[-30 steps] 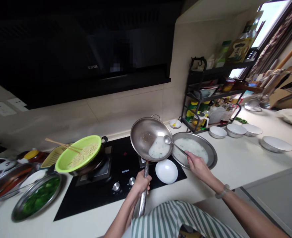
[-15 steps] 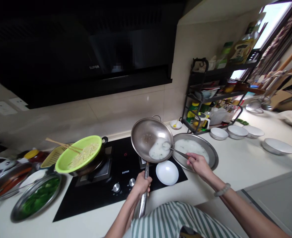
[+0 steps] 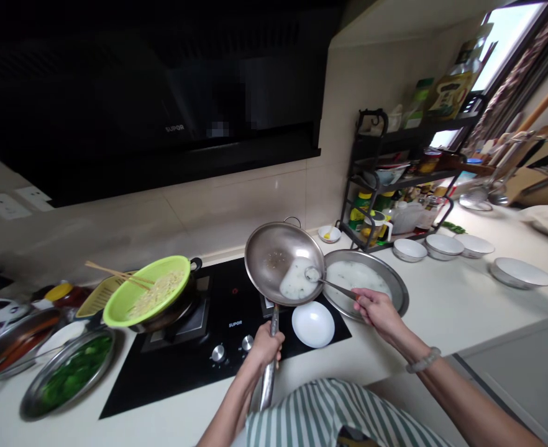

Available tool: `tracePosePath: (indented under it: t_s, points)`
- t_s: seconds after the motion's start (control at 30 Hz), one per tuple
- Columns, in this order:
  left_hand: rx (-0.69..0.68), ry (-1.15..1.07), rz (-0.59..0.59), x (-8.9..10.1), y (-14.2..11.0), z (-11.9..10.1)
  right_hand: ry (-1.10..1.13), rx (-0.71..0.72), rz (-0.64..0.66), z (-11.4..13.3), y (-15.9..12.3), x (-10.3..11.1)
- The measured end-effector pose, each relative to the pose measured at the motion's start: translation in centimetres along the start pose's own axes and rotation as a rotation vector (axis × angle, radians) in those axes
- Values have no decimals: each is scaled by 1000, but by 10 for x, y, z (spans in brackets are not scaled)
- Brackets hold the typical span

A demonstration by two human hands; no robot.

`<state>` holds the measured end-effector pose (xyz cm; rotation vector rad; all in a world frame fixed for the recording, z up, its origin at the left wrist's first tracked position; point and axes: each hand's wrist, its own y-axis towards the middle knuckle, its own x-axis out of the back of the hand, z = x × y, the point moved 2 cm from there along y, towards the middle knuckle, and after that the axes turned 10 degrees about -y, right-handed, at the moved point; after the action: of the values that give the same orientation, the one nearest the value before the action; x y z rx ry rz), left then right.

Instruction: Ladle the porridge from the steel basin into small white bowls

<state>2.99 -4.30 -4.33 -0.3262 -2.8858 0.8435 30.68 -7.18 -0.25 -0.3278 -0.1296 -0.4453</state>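
Observation:
My left hand (image 3: 268, 345) is wrapped round the long metal handle of a wok (image 3: 269, 248), which is tilted to the right over the hob. Whitish soup with green bits (image 3: 295, 282) pools at the wok's lower right side. My right hand (image 3: 377, 311) grips the handle of a ladle (image 3: 334, 285), whose bowl dips into the soup near the wok's right rim. Beside and partly under that rim stands a wide metal basin (image 3: 402, 285) holding the same whitish soup. A white bowl (image 3: 313, 325) sits just below the wok on the hob's right part.
A green colander (image 3: 115, 304) with noodles and chopsticks rests on a pot over the left burner. Left of the hob stands a metal dish (image 3: 29, 391) of green vegetables. Several white bowls (image 3: 444, 245) and a black spice rack (image 3: 381, 174) are at the right. A range hood (image 3: 162, 93) hangs above.
Both hands keep their grips, and the wok stays tilted in place. The ladle has hardly moved within the soup; the view has shifted very slightly.

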Motion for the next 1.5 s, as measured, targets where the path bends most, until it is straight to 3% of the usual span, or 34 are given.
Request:
tracePosePath:
  t_s: [0.77, 1.0, 1.13, 1.27, 1.37, 1.5]
  points:
    - [-5, -1, -5, 0, 2, 3, 117, -76, 36, 7, -9, 5]
    - [-7, 8, 0, 0, 1, 1, 212, -104, -14, 22, -18, 36]
    - [-2, 6, -6, 0, 1, 1, 146, -60, -104, 15, -15, 61]
    - [-2, 12, -4, 0, 1, 0, -202, 99, -224, -11, -5, 84]
    - [-3, 9, -3, 0, 1, 0, -633, 363, -301, -32, 1, 95]
    - [-11, 14, -9, 0, 2, 1, -1028, 731, -410, -51, -6, 100]
